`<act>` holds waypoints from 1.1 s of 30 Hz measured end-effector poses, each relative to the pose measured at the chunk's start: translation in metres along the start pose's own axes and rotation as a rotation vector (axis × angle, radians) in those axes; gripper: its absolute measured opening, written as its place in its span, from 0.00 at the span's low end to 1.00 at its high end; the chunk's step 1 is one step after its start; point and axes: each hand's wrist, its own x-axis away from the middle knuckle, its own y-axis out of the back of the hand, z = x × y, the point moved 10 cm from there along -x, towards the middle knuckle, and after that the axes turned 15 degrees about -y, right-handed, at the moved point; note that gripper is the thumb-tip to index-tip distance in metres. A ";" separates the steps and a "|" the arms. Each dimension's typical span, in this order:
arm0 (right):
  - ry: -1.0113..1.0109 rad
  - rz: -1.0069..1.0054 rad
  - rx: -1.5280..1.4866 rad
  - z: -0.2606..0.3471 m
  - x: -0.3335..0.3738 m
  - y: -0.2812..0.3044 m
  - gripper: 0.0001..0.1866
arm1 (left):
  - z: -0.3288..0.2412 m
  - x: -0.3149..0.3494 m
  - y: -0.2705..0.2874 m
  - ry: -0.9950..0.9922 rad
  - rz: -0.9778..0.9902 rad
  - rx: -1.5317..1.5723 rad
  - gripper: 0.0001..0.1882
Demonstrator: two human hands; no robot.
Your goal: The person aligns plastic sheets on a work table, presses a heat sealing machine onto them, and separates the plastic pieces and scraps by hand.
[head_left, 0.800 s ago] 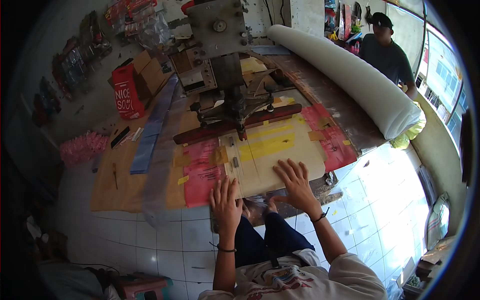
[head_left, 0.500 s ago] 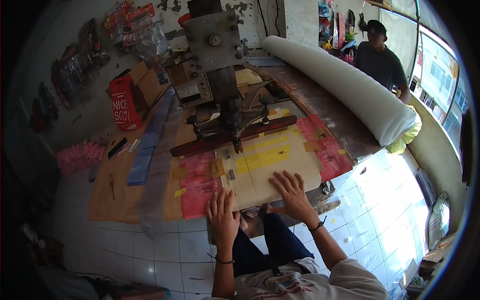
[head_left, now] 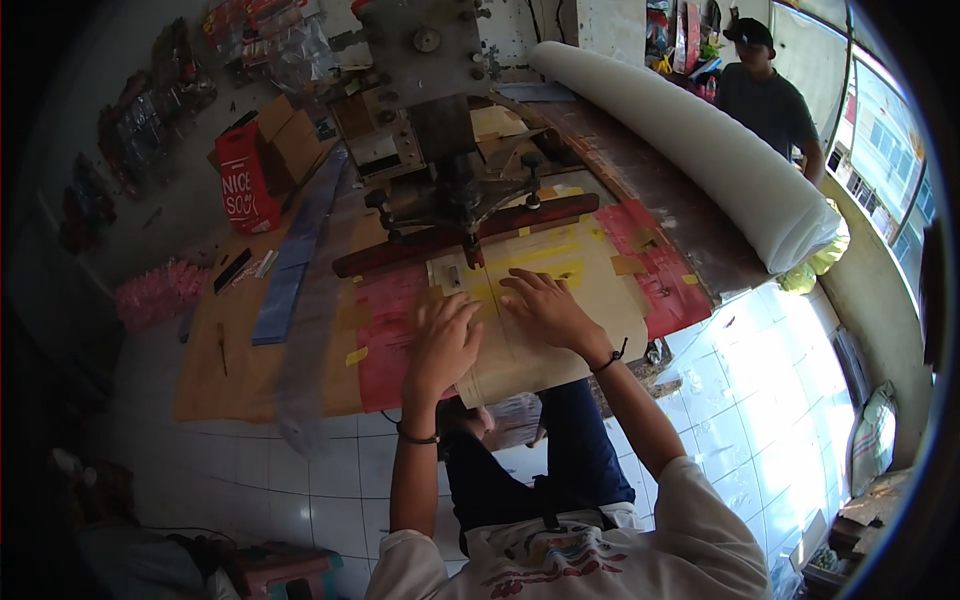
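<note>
My left hand (head_left: 443, 342) rests with spread, slightly bent fingers near the left side of a tan work sheet (head_left: 560, 362), partly over a red panel (head_left: 382, 338). My right hand (head_left: 548, 312) lies on the middle of the sheet, fingers stretched forward beside strips of yellow tape (head_left: 568, 270). Nothing shows in either hand; what lies under the palms is hidden. Just beyond my fingers, a long dark red bar (head_left: 400, 250) hangs from a grey press machine (head_left: 425, 85). A small metal piece (head_left: 454, 276) sits on the sheet ahead of my left fingers.
A thick white foam roll (head_left: 690, 155) lies along the table's right side. On the left are blue strips (head_left: 290, 270), clear plastic film (head_left: 318, 340), a red bag (head_left: 245, 180) and a cardboard box (head_left: 290, 145). Another person (head_left: 765, 110) stands beyond the roll.
Both hands have moved forward over the sheet toward the bar, the right one also leftward, so they are closer together. The other person remains beyond the roll.
</note>
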 end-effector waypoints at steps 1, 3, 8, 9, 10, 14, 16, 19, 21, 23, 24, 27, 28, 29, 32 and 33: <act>0.040 -0.046 0.026 0.003 -0.007 -0.002 0.26 | 0.001 -0.011 -0.007 -0.079 -0.090 -0.074 0.22; 0.098 -0.033 0.054 0.009 -0.008 -0.013 0.26 | 0.002 -0.015 -0.023 -0.079 -0.115 -0.061 0.23; 0.112 -0.001 0.182 0.013 -0.004 -0.026 0.26 | 0.008 -0.011 -0.030 -0.061 -0.117 -0.017 0.25; 0.108 0.014 0.180 0.012 -0.003 -0.026 0.26 | 0.007 -0.012 -0.026 -0.083 -0.131 -0.013 0.25; 0.107 -0.003 0.179 0.012 -0.003 -0.021 0.26 | 0.005 -0.013 -0.023 -0.105 -0.144 -0.007 0.25; 0.083 -0.058 0.208 0.008 0.014 -0.016 0.26 | 0.006 -0.009 -0.022 -0.104 -0.198 0.049 0.25; 0.100 -0.079 0.271 0.012 0.033 -0.013 0.26 | 0.007 -0.010 -0.019 -0.105 -0.242 0.064 0.25; 0.165 -0.108 0.214 0.027 0.059 0.008 0.23 | 0.005 -0.010 -0.019 -0.111 -0.232 0.033 0.24; 0.109 0.096 0.175 0.027 0.053 0.009 0.19 | 0.002 -0.007 -0.021 -0.110 -0.169 -0.012 0.24; 0.086 0.167 0.098 0.012 0.025 0.014 0.17 | -0.007 -0.010 -0.009 -0.162 -0.185 0.010 0.22; 0.022 0.113 0.028 0.000 0.005 0.018 0.17 | -0.008 -0.009 -0.010 -0.162 -0.178 0.012 0.22; 0.011 -0.022 0.043 -0.018 -0.030 0.012 0.18 | -0.011 -0.012 -0.010 -0.207 -0.201 0.047 0.19; 0.065 -0.099 0.132 -0.016 -0.035 0.012 0.18 | -0.011 -0.011 -0.012 -0.205 -0.204 0.064 0.18; 0.066 -0.102 0.126 -0.020 -0.039 0.009 0.18 | -0.009 -0.012 -0.013 -0.204 -0.208 0.081 0.17; 0.025 0.033 0.194 -0.021 -0.048 -0.002 0.20 | -0.008 -0.012 -0.013 -0.211 -0.190 0.073 0.21; -0.012 0.126 0.205 -0.024 -0.050 -0.007 0.20 | -0.010 -0.013 -0.012 -0.205 -0.185 0.075 0.21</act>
